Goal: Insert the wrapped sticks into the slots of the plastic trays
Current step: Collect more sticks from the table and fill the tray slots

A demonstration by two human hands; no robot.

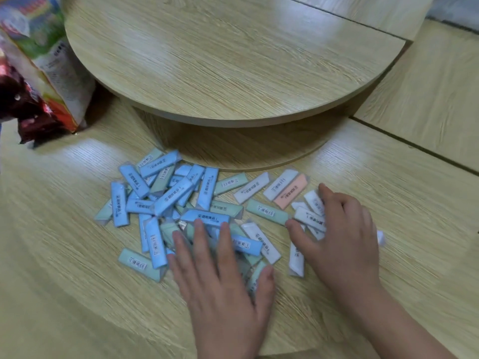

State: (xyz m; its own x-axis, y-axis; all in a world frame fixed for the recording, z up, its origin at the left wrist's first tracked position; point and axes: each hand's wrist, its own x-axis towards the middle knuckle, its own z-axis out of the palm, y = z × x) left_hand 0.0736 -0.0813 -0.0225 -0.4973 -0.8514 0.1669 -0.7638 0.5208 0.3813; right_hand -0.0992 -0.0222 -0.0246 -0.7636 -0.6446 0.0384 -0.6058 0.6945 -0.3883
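Glossy rectangular wrapped sticks [168, 195] litter woodgrain table [64, 268].

Wrapped sticks [169, 196] — blue, mint, white, seemingly one peach.

round wooden turntable [233, 55], colourful snack bags [39, 73]

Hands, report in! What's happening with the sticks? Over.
Left hand flat on stick pile. Right hand curled round white sticks. No trays in view.
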